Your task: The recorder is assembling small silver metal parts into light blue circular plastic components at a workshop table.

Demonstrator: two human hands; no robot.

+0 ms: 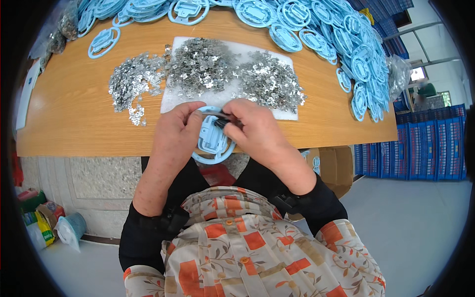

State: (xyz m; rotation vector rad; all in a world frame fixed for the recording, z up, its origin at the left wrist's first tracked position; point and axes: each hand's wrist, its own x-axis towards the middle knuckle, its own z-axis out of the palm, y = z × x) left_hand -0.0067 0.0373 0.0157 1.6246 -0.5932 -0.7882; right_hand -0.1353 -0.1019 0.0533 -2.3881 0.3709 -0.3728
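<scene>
At the table's front edge my left hand [173,129] is closed, thumb and fingers pinching the upper left rim of a light blue round plastic part [213,139]. The part has an open ring and a raised middle, and it hangs partly over the edge above my lap. My right hand [258,127] is closed around a small dark tool [221,122], which reaches over the top of the part. Its exact kind is hard to make out behind my fingers. Just beyond my hands, small silvery metal clips [200,67] lie heaped on a white foam sheet [170,103].
More metal clips [136,81] lie on the wooden table [64,104] at left. A large heap of blue plastic parts [363,64] covers the far and right side. An open carton [340,168] stands below right, near stacked blue crates [420,148]. A light blue bin [74,225] stands lower left.
</scene>
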